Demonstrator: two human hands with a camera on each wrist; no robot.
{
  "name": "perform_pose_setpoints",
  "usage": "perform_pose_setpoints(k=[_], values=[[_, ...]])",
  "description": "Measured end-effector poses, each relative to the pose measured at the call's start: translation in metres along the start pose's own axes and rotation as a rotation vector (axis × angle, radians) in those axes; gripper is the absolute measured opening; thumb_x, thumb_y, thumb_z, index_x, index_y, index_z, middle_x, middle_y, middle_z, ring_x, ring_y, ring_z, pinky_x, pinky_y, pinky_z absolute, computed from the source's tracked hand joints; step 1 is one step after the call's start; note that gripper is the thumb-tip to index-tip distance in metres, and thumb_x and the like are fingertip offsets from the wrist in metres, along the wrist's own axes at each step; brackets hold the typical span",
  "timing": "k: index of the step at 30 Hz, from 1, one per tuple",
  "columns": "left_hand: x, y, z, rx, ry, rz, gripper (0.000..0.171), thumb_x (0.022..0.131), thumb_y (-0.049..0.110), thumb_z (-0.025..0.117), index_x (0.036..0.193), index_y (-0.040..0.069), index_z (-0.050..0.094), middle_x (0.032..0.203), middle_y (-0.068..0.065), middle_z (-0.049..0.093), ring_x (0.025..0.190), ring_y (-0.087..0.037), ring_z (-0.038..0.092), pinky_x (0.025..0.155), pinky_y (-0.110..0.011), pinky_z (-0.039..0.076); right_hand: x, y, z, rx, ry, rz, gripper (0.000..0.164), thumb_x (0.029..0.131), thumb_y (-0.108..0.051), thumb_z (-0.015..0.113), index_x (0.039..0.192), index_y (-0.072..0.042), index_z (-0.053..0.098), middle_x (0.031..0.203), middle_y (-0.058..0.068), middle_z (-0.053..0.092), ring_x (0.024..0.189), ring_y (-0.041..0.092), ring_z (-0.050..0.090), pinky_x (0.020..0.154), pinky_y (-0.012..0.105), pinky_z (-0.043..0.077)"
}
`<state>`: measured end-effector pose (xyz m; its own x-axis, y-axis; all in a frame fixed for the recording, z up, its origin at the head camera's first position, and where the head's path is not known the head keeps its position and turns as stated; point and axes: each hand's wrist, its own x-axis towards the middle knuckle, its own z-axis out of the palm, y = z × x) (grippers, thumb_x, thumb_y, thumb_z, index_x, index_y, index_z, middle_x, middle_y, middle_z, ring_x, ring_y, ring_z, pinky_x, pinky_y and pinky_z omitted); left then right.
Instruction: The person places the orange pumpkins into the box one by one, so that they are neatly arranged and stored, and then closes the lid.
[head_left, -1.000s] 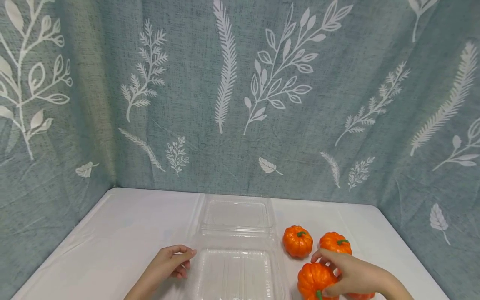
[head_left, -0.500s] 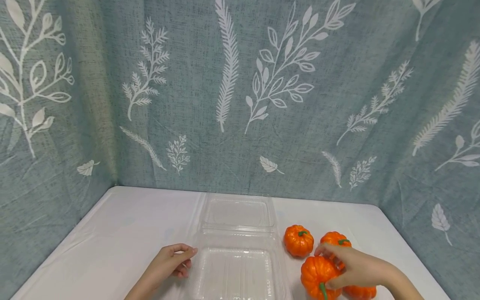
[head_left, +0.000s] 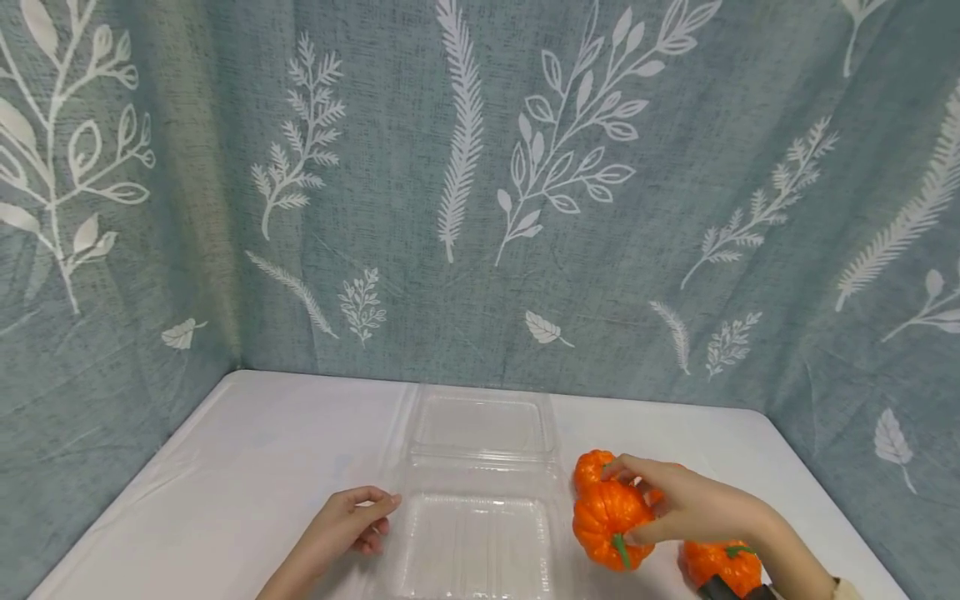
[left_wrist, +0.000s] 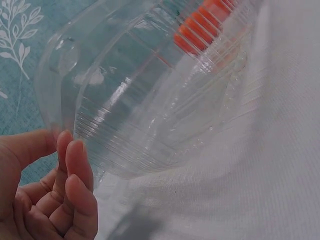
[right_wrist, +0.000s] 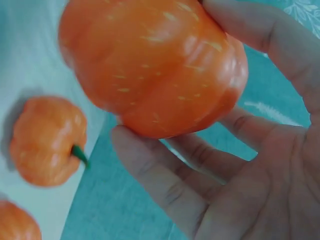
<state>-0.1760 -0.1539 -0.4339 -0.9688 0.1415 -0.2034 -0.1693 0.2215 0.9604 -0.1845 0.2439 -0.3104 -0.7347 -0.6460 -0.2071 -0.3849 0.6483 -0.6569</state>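
A clear plastic clamshell container (head_left: 474, 546) lies with its lid (head_left: 482, 423) folded back toward the curtain. At its left rim, my left hand (head_left: 341, 529) pinches the edge between thumb and fingertips, as the left wrist view shows on the see-through wall (left_wrist: 125, 100). My right hand (head_left: 686, 500) grips a small orange toy pumpkin (head_left: 606, 521) with a green stem, lifted just right of the container. Seen from the right wrist, the thumb and fingers span the pumpkin (right_wrist: 155, 65) from opposite sides.
Another pumpkin (head_left: 591, 468) sits behind the held one, partly covered. One more pumpkin (head_left: 720, 565) rests at the front right, below my right forearm. A further one is mostly hidden behind my right hand. Patterned curtains (head_left: 480, 208) enclose the white table (head_left: 247, 467).
My right hand has lifted the pumpkin and carried it left toward the container, uncovering the front-right pumpkin. The left hand stays at the container's rim. The head view has shifted slightly.
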Motion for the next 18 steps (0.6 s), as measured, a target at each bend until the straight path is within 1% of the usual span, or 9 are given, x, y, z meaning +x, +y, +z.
perform_pose_setpoints(k=[2,4,8,12,13,18], values=[[0.0,0.0,0.001,0.002,-0.001,0.003,0.038,0.09,0.033,0.058,0.095,-0.005,0.058,0.064,0.002,0.054,0.051,-0.009,0.055,0.051,-0.022,0.046,0.006,-0.004,0.002,0.018,0.004,-0.035,0.047,0.081,-0.027,0.07,0.122,-0.019,0.048,0.12,0.004,0.052,0.104,0.017,0.052,0.076,0.026,0.05],[0.0,0.0,0.001,0.002,0.003,-0.001,0.037,0.09,0.032,0.058,0.095,-0.004,0.058,0.064,0.002,0.054,0.051,-0.009,0.054,0.051,-0.022,0.046,0.013,-0.009,0.003,0.003,0.012,-0.071,0.047,0.081,-0.028,0.07,0.122,-0.019,0.048,0.118,0.002,0.054,0.102,0.014,0.053,0.075,0.026,0.049],[0.0,0.0,0.0,0.003,0.008,-0.005,0.037,0.09,0.033,0.057,0.095,-0.004,0.058,0.064,0.003,0.053,0.051,-0.009,0.054,0.051,-0.023,0.046,0.028,-0.018,0.007,0.021,-0.002,-0.12,0.046,0.082,-0.027,0.07,0.121,-0.019,0.048,0.115,0.0,0.055,0.102,0.013,0.054,0.078,0.025,0.049],[0.0,0.0,0.0,0.01,0.001,0.002,0.038,0.09,0.034,0.057,0.096,-0.004,0.058,0.064,0.003,0.053,0.052,-0.009,0.054,0.051,-0.023,0.046,0.042,-0.024,0.01,0.032,-0.019,-0.134,0.046,0.082,-0.024,0.07,0.121,-0.019,0.047,0.114,0.001,0.055,0.1,0.013,0.055,0.079,0.025,0.049],[0.0,0.0,0.0,0.01,-0.004,0.002,0.039,0.09,0.034,0.057,0.097,-0.004,0.058,0.065,0.003,0.053,0.052,-0.009,0.054,0.051,-0.022,0.046,0.045,-0.026,0.011,0.035,-0.018,-0.126,0.046,0.081,-0.023,0.07,0.121,-0.019,0.048,0.114,0.001,0.055,0.098,0.013,0.056,0.076,0.026,0.051],[0.0,-0.001,0.0,0.011,-0.013,-0.009,0.039,0.091,0.035,0.057,0.097,-0.003,0.058,0.065,0.002,0.053,0.053,-0.01,0.053,0.052,-0.023,0.045,0.065,-0.034,0.021,0.002,0.028,-0.125,0.046,0.079,-0.02,0.072,0.118,-0.015,0.05,0.113,0.003,0.055,0.094,0.016,0.056,0.074,0.024,0.05]])
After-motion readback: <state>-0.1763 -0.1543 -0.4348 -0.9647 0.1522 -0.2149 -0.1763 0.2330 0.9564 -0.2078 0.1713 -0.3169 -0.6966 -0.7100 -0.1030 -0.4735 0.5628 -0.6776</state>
